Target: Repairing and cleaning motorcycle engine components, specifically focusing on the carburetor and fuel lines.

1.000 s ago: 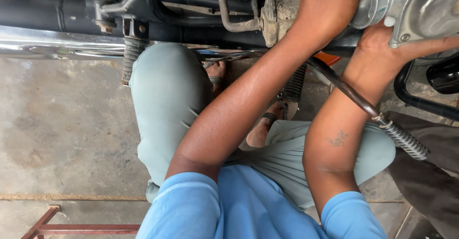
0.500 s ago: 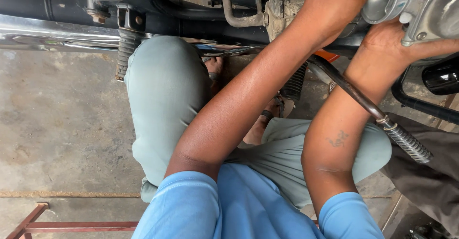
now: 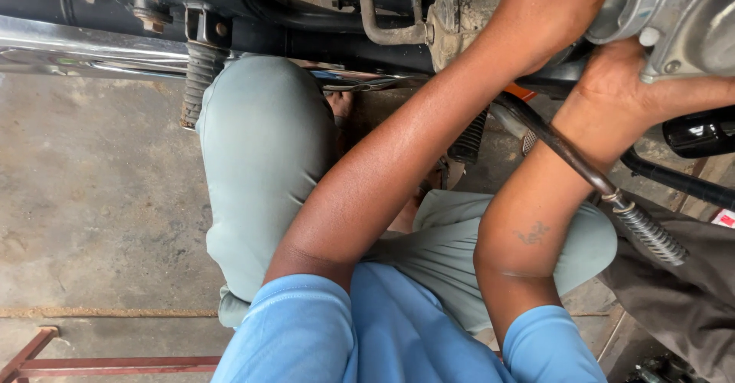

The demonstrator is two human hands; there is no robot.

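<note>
I crouch beside a motorcycle with both arms stretched up to its engine. My left hand (image 3: pixel 553 11) lies against the silver engine casing (image 3: pixel 674 23) at the top edge, next to a rusty round fitting (image 3: pixel 458 17); its fingers are cut off by the frame. My right hand (image 3: pixel 616 84) presses on the underside of the same casing, with its fingers hidden behind the metal. A kick lever with a ribbed rubber end (image 3: pixel 651 234) crosses in front of my right forearm. A strip of skin (image 3: pixel 700 93) runs on to the right edge; I cannot tell whose it is.
A chrome exhaust pipe (image 3: pixel 69 50) and a black frame tube (image 3: pixel 92 0) run along the top left. My bent knee in grey-green trousers (image 3: pixel 264 153) sits under the frame. Concrete floor (image 3: pixel 92 199) lies left, a red metal frame (image 3: pixel 115 365) bottom left, and dark grey cloth (image 3: pixel 681 306) bottom right.
Both hands stay on the engine casing. The motorcycle and my knee sit a little lower and more to the left in view than a second ago.
</note>
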